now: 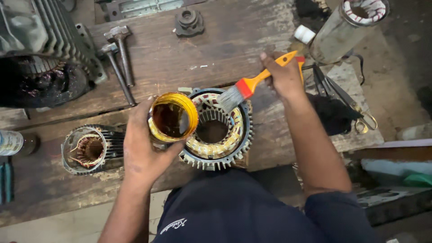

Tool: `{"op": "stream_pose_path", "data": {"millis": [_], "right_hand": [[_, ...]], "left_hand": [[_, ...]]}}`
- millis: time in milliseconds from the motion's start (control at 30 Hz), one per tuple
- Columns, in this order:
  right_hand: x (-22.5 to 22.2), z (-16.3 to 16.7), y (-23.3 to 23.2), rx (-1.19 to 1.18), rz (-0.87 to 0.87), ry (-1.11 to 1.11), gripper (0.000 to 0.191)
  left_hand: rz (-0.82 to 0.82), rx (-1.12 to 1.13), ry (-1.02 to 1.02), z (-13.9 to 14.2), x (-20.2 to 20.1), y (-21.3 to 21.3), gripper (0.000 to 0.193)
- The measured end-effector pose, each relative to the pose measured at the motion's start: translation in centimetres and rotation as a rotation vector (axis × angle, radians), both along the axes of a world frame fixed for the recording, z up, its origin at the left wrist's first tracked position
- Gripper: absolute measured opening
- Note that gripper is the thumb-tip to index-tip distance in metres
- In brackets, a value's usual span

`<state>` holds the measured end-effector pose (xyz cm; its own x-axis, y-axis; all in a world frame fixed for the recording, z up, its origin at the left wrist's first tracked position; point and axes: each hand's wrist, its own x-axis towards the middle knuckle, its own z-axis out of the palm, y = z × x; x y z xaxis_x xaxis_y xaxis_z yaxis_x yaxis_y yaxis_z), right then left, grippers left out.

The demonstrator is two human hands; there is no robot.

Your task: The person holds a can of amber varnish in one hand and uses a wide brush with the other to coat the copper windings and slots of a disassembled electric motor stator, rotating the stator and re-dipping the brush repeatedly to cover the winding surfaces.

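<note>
My left hand (141, 150) grips a yellow cup (173, 118) of brown varnish over the finned motor stator (216, 130) near me. My right hand (283, 76) clamps the orange brush (252, 85), bristles on the far windings. I think coating has barely begun; most coils look dry.

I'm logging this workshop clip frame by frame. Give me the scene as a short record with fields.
setting: worn wooden workbench
left hand: holds an open jar of amber liquid
right hand: holds an orange-handled paintbrush, bristles over the windings
centre: finned motor stator with taped coils
left: smaller stator
far left: large finned motor housing
top left: two hammers
right: scissors
</note>
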<state>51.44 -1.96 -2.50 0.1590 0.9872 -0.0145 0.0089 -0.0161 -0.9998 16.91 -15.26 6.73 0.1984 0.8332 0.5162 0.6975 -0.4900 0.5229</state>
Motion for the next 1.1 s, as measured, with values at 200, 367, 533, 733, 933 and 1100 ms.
{"op": "stream_pose_path", "data": {"millis": [200, 367, 533, 733, 933, 1100], "right_hand": [[3.0, 3.9, -1.4, 0.082, -0.094, 0.116, 0.007], [1.5, 11.7, -7.2, 0.381, 0.105, 0.193, 0.02], [-5.6, 16.3, -11.2, 0.348, 0.104, -0.108, 0.024], [-16.1, 15.7, -8.8, 0.318, 0.261, -0.425, 0.019], [-21.4, 14.4, -7.1, 0.339, 0.29, -0.614, 0.018], [-21.0, 13.0, -6.6, 0.112, 0.064, -0.131, 0.016]], "left_hand": [[-0.026, -0.026, -0.026, -0.4, -1.1, 0.3, 0.098], [-0.071, -0.012, -0.039, -0.9, -2.4, 1.1, 0.1], [-0.114, -0.037, -0.075, -1.3, -4.1, 2.5, 0.103], [-0.236, -0.044, -0.11, -1.0, -7.0, 4.1, 0.104], [-0.318, -0.034, -0.094, -0.4, -10.6, 6.6, 0.103], [-0.357, -0.004, -0.121, -1.0, -12.6, 8.1, 0.101]]}}
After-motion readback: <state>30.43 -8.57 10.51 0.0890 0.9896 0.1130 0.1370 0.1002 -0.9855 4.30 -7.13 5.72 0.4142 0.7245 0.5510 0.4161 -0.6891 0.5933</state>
